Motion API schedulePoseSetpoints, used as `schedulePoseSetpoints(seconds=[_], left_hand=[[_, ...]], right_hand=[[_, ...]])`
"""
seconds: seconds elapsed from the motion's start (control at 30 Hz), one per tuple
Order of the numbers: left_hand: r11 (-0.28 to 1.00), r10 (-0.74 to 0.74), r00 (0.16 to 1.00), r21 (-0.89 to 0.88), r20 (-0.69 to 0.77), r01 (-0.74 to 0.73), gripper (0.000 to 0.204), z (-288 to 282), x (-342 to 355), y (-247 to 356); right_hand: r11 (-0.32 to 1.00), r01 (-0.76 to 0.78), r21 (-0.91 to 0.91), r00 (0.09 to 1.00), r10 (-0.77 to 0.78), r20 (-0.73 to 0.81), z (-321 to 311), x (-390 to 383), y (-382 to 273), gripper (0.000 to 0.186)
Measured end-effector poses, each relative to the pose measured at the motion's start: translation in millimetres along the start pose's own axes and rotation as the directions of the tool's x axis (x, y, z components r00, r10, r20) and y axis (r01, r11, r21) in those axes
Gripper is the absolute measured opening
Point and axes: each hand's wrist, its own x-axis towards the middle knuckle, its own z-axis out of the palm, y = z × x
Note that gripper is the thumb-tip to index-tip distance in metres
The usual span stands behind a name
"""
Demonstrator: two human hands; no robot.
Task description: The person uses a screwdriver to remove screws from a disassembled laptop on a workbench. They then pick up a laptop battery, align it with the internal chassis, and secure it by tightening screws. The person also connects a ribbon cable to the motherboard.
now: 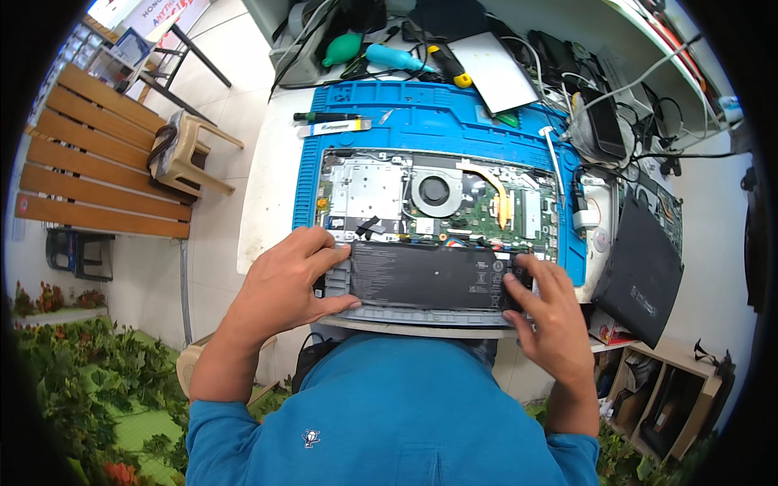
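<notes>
A black flat laptop battery [421,277] lies along the near side of an opened laptop [510,198], whose inside faces up. My left hand [292,279] grips the battery's left end, with the index finger at its upper corner and the thumb at its lower one. At the other end, my right hand [549,308] holds the battery with bent fingers on top and the thumb near the lower edge. Farther in, the laptop shows a round fan [435,190], a copper heat pipe [501,198] and a green circuit board. My fingers hide the battery's end corners.
Under the laptop is a blue work mat [348,97] on a white table [267,186]. Behind are a yellow-black screwdriver [450,66], a blue bottle-like tool [397,57] and a green blower bulb [342,50]. Cables and a dark panel [644,271] crowd the right side.
</notes>
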Motion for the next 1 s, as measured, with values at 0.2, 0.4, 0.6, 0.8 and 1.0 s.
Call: schedulePoseSetpoints(seconds=[0.2, 0.4, 0.6, 0.8, 1.0], left_hand=[[0.992, 0.116, 0.991, -0.047, -0.073, -0.12, 0.067, -1, 14, 16], [0.98, 0.2, 0.979, 0.026, -0.03, -0.199, 0.051, 13, 8, 23], [0.981, 0.194, 0.979, 0.03, -0.063, -0.192, 0.046, 20, 0, 31], [0.989, 0.145, 0.986, 0.051, -0.081, -0.141, 0.052, 29, -12, 50], [0.965, 0.256, 0.948, 0.003, 0.189, -0.262, 0.088, 47, 3, 68]], right_hand=[[0.993, 0.118, 0.008, 0.99, -0.118, 0.08, 16, 3, -32, 0.066], [0.99, 0.144, 0.003, 0.982, -0.143, 0.121, 33, 3, -38, 0.082], [0.985, 0.171, -0.04, 0.978, -0.164, 0.132, 37, 5, -41, 0.084], [0.979, 0.195, -0.058, 0.978, -0.19, 0.087, 46, 1, -41, 0.082], [0.981, 0.181, -0.074, 0.979, -0.173, 0.106, 50, -3, -40, 0.087]])
